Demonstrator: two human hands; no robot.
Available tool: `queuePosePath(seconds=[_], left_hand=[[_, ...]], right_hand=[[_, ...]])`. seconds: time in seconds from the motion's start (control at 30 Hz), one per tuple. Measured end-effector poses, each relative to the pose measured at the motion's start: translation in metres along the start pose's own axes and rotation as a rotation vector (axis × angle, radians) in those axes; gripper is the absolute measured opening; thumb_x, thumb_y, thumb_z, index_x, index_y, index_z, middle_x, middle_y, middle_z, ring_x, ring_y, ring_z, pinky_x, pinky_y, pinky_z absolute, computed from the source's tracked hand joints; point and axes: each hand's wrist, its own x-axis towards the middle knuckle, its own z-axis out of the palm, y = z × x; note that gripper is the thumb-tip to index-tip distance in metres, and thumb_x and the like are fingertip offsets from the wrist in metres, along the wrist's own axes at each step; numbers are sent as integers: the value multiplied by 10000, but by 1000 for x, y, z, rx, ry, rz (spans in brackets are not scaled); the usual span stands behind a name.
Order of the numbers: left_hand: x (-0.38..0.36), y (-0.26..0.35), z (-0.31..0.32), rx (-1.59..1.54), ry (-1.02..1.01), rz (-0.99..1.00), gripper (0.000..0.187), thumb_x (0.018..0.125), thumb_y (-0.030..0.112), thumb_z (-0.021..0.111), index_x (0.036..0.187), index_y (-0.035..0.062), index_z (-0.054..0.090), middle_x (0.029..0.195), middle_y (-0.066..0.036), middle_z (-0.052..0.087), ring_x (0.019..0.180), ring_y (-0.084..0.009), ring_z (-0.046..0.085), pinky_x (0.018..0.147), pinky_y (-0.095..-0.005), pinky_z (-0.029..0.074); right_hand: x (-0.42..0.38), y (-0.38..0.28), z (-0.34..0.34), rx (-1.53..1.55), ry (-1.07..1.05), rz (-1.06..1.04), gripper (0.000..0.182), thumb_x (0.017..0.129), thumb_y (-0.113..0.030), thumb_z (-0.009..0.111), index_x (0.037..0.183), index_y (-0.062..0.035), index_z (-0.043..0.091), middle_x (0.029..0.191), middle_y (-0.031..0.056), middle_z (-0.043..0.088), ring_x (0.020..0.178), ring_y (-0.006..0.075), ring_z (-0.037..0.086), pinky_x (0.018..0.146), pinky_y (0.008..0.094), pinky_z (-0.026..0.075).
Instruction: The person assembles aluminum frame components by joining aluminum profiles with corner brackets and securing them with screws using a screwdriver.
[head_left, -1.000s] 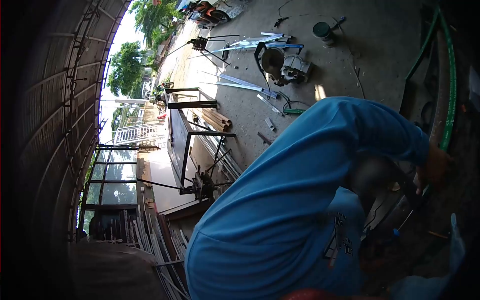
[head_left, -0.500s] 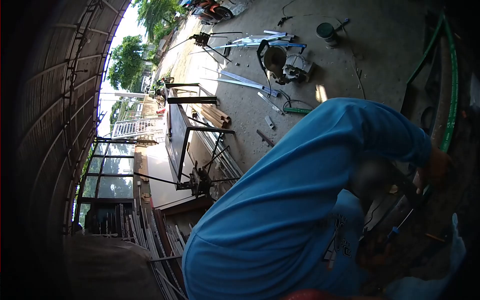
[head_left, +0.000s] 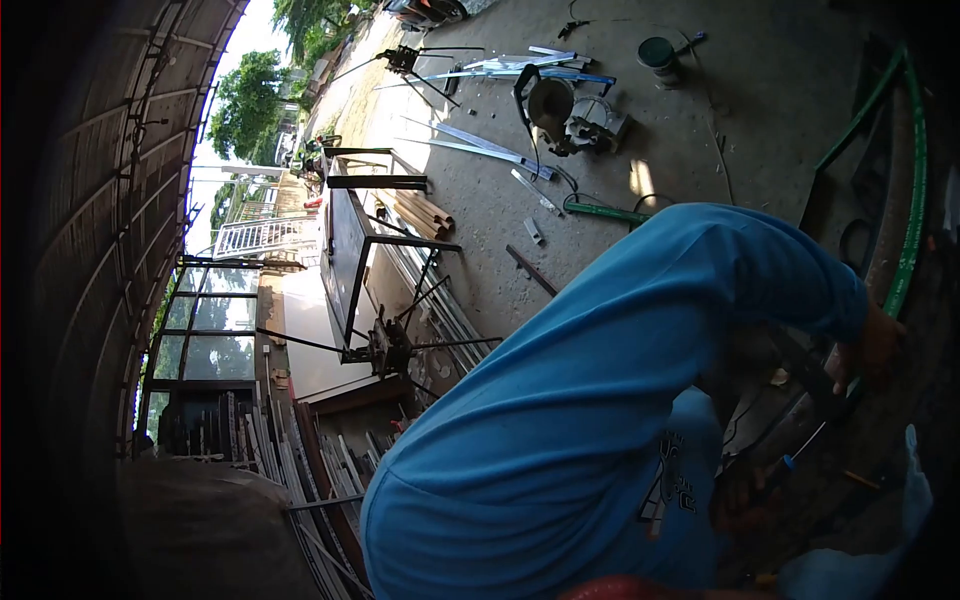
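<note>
Head view is rolled sideways. A blue sleeve (head_left: 600, 400) fills the lower middle of the frame and covers most of the work.

Hand at the end of that sleeve (head_left: 878, 345): which arm it belongs to cannot be told with the view rolled like this. Fingers are curled round a dark bar (head_left: 812, 372) that sits against the green-painted curved frame (head_left: 908, 215) at the right edge. Grip looks closed on the bar; individual fingers not resolvable in shadow.

Second hand (head_left: 738, 497): low, below the sleeve, in deep shadow. It is wrapped round a thin rod-like tool with a blue collar (head_left: 790, 463), the tool pointing up and right toward the dark bar. Tool tip is too dim to make out.

Surroundings on the concrete floor (head_left: 760, 110): a chop saw (head_left: 572, 112) near the top centre, long aluminium strips (head_left: 480, 150) just beside it, a green can (head_left: 657, 52) farther right. A dark metal stand (head_left: 375, 265) stands left of centre, with stacked profiles (head_left: 300, 460) leaning below it. Corrugated roof (head_left: 95, 230) runs down the left side.
</note>
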Motion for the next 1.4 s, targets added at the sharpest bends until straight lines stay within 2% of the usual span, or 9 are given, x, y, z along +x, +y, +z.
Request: queuePosePath(seconds=[0.4,0.63,0.73,0.87,0.93,1.17,1.23,1.37,1.4], left_hand=[[-6,46,-19,-75,-65,-243,762,692,820,456,1153,239,633,1101,-22,645,1146,-272,534,982,-560,320],[9,58,16,-82,103,-291,765,641,844,482,1034,217,673,1061,1,656,1101,-270,556,958,-557,333],[5,57,9,-27,138,-303,761,618,849,503,994,213,683,1016,4,663,1098,-262,553,943,-554,345],[0,59,4,-63,158,-281,724,633,824,514,998,222,680,1004,-14,655,1110,-283,542,950,-573,339],[-1,60,-1,-86,220,-263,700,648,806,515,1001,224,677,1012,-16,650,1110,-291,540,959,-571,334],[2,64,8,-88,272,-279,669,671,766,522,982,196,681,1028,-12,644,1098,-308,540,960,-538,344],[1,62,6,-82,249,-284,683,671,753,534,985,162,674,1041,-25,642,1096,-315,535,945,-522,360],[-2,65,3,-69,258,-268,692,654,749,558,962,139,671,1040,-37,641,1077,-317,543,924,-509,379],[0,66,4,-93,279,-280,682,649,744,567,947,140,672,1041,-40,641,1072,-319,546,918,-504,386]], right_hand=[[-18,3,17,173,-12,79,259,969,-287,457,1097,-63,457,875,88,478,526,124,363,443,257,309],[-34,5,18,651,-82,318,250,973,-289,452,1074,-61,462,874,89,476,528,124,363,442,258,308],[-33,10,16,950,-236,477,247,974,-290,449,1064,-60,464,873,90,476,529,124,362,442,258,308],[-17,24,15,1096,-925,406,411,958,-392,455,1214,-70,485,734,67,556,571,125,429,513,232,369],[-39,18,16,586,-50,264,407,952,-311,476,1272,-61,463,863,89,578,591,126,438,518,236,373],[-32,7,47,-198,145,-179,471,937,-165,467,1384,-49,377,889,92,548,599,123,463,505,234,366],[-17,9,33,1356,-918,394,472,940,-208,466,1378,-44,400,971,87,576,632,123,488,526,234,379],[-21,21,29,1287,-786,363,516,944,-253,460,1410,-57,360,915,79,558,585,107,464,474,229,344],[-35,13,39,792,-329,131,540,945,-268,454,1421,-48,326,856,77,523,546,101,431,441,230,313]])
